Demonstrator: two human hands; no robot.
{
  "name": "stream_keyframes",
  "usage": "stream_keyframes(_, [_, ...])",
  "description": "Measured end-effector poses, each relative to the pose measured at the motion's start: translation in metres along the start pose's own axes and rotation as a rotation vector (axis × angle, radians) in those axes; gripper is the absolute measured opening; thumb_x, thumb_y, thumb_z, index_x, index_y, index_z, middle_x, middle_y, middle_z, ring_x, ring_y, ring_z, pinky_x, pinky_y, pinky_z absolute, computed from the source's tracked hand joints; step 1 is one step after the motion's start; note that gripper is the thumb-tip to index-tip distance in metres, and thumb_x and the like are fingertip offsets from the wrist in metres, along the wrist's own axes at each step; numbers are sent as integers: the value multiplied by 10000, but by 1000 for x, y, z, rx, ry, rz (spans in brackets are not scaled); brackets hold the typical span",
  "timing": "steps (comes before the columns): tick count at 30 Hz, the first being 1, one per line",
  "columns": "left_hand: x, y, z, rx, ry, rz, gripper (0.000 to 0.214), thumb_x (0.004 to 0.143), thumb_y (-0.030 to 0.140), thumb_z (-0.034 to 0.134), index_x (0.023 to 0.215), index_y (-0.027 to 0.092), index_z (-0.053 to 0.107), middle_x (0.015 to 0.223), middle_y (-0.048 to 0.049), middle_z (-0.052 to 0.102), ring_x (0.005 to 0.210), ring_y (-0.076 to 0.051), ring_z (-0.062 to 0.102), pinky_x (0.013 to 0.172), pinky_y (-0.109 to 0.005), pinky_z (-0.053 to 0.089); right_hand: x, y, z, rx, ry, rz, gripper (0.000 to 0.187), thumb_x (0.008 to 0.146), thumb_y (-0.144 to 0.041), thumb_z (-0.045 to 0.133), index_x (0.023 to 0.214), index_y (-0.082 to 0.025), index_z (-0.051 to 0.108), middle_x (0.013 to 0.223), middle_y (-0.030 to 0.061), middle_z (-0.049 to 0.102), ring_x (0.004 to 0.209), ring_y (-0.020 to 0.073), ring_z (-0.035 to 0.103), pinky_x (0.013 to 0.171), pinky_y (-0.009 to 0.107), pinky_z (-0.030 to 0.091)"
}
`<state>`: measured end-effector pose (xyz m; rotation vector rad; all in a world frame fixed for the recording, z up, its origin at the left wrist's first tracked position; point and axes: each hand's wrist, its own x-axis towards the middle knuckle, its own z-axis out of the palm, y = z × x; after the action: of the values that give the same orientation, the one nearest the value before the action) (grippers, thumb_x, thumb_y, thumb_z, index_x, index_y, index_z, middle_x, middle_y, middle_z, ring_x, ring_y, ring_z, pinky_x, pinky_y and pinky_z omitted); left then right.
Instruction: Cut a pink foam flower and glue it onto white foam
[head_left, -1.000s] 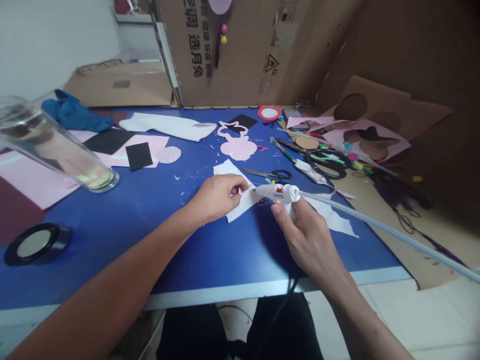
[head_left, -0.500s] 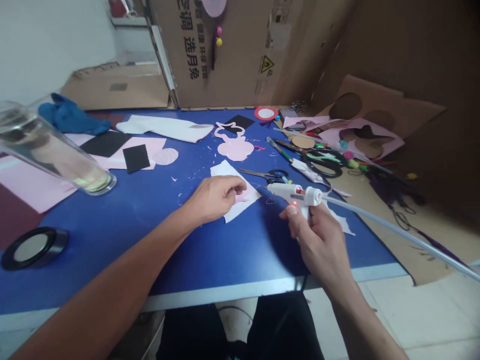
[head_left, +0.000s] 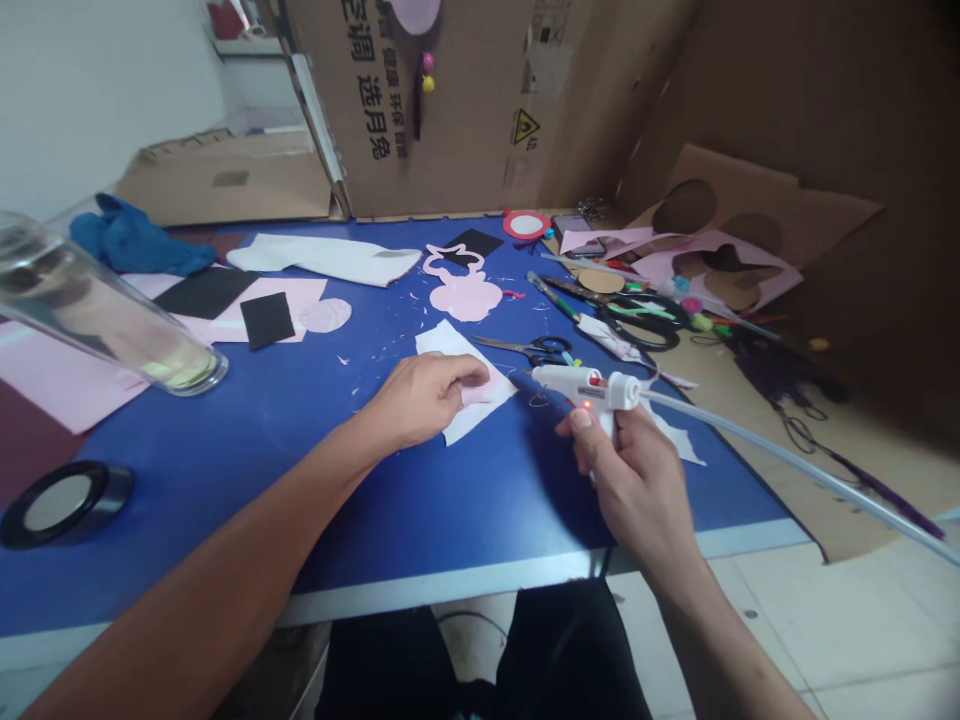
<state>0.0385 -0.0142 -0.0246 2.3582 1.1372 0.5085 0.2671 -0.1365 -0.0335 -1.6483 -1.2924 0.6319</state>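
My right hand (head_left: 634, 480) is closed round the grip of a white hot glue gun (head_left: 589, 385). A long clear glue stick (head_left: 787, 460) trails from its back to the right. The nozzle points left, a short way right of a white sheet (head_left: 469, 385) lying on the blue table (head_left: 420, 510). My left hand (head_left: 420, 395) rests on that sheet with its fingers curled over a small pink piece (head_left: 480, 392), pressing it down.
Small scissors (head_left: 536, 347) lie just beyond the gun; large black scissors (head_left: 637, 325) and craft scraps sit farther right. A pink cut-out (head_left: 465, 292), black squares (head_left: 266, 318), a glass tumbler (head_left: 97, 315), a tape roll (head_left: 64, 500) and cardboard boxes (head_left: 450, 100) surround the work spot.
The glue gun has drawn back to the right, away from the pink piece and the sheet. My left hand has stayed on the pink piece.
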Motion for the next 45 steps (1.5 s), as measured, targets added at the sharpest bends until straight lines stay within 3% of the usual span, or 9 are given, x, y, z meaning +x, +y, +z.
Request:
stream_keyframes(10, [0, -3, 1, 84, -36, 51, 383, 980, 167, 533, 1261, 277, 770, 1152, -39, 812, 1078, -233, 718, 963, -369, 529, 0, -2, -1, 5, -8, 2, 467, 1013, -639, 588, 1013, -195, 732, 837, 74, 723, 802, 277, 678, 740, 392, 499])
stream_keyframes(25, [-3, -7, 6, 193, -75, 135, 415, 1046, 169, 488, 1372, 287, 717, 1241, -69, 782, 1114, -244, 673, 982, -391, 526, 1, 3, -1, -7, -17, -4, 463, 1024, -645, 582, 1002, -203, 718, 843, 63, 730, 792, 268, 670, 742, 392, 493])
stream_keyframes(40, [-6, -4, 8, 256, -70, 184, 457, 1056, 151, 434, 1396, 298, 703, 1276, -32, 791, 1076, -254, 636, 959, -391, 530, 0, 2, -1, -8, -11, 1, 458, 1021, -644, 583, 975, -207, 715, 846, 69, 732, 790, 271, 671, 754, 403, 498])
stream_keyframes(45, [-6, -3, 5, 177, -55, 194, 484, 1029, 112, 451, 1424, 283, 671, 1446, -26, 730, 1187, -236, 679, 1065, -413, 519, 0, 2, -1, -5, -5, -20, 453, 1026, -635, 580, 972, -208, 721, 826, 67, 725, 785, 270, 673, 745, 399, 510])
